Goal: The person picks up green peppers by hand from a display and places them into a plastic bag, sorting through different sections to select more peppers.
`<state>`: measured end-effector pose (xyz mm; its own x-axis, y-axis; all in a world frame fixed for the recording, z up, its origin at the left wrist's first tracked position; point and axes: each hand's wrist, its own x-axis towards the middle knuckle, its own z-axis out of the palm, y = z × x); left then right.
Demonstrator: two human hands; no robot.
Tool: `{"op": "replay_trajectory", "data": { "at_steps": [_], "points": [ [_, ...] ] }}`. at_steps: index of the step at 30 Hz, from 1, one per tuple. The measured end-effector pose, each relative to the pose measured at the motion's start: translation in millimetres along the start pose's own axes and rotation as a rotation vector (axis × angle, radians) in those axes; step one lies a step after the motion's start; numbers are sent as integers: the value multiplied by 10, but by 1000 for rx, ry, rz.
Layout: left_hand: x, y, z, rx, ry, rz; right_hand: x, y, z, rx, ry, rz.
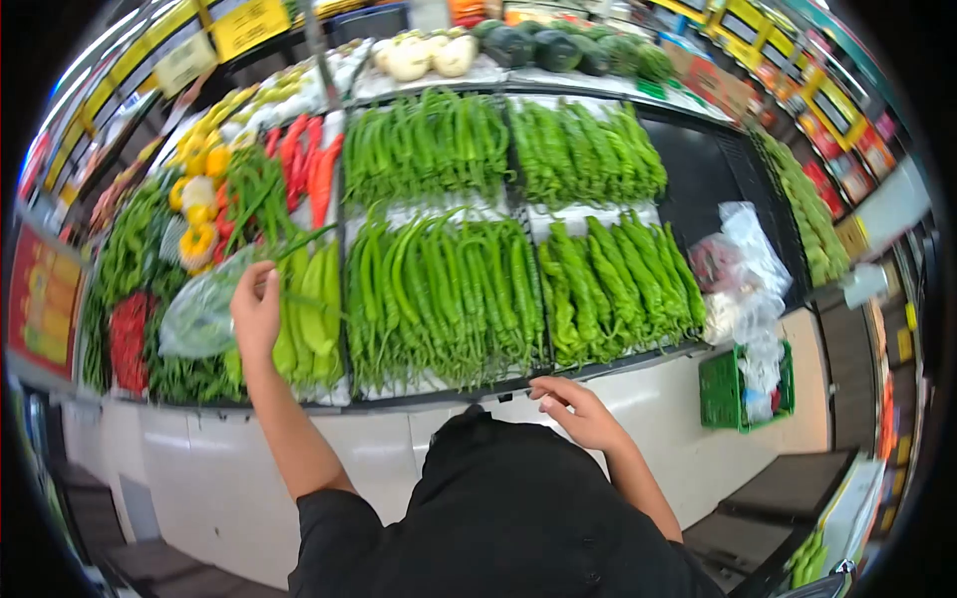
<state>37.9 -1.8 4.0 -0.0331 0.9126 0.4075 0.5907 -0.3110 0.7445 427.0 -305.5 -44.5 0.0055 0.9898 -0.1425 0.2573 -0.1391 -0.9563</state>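
My left hand [256,311] is over the left part of the vegetable display, thumb and fingers closed in a pinch. A long dark green pepper [305,240] extends from the fingertips toward the right. Beside this hand, a clear plastic bag [204,311] lies on the greens with something green inside. Pale green peppers [307,319] lie just right of the wrist. My right hand [580,411] hovers at the display's front edge, fingers loosely bent and apart, holding nothing. Long green chili peppers [439,299] fill the front middle section, and wrinkled green peppers [618,289] lie to their right.
Red peppers [321,179] and yellow bell peppers [199,244] lie at the back left. Dark dividers separate the sections. Plastic bags [750,269] rest on the black tray [688,164] at right. Below them, a green basket [720,394] stands on the floor.
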Motion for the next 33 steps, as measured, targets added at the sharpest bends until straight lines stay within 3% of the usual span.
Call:
{"op": "replay_trajectory", "data": {
  "at_steps": [4, 9, 13, 19, 29, 33],
  "points": [
    [-373, 88, -296, 27, 4, -96, -95, 85, 0, 30, -56, -45],
    [-595, 122, -854, 157, 83, -88, -84, 292, 129, 147, -77, -83],
    [-539, 311, -907, 216, 65, -63, -145, 328, 259, 218, -86, -61],
    [-396, 391, -754, 217, -14, -37, -145, 365, 333, 273, -54, -29],
    [658, -475, -1041, 315, -130, 84, 439, 165, 896, 339, 29, 54],
    [917, -755, -849, 401, -429, 491, 737, -68, 1295, 305, 31, 66]
  ]
}}
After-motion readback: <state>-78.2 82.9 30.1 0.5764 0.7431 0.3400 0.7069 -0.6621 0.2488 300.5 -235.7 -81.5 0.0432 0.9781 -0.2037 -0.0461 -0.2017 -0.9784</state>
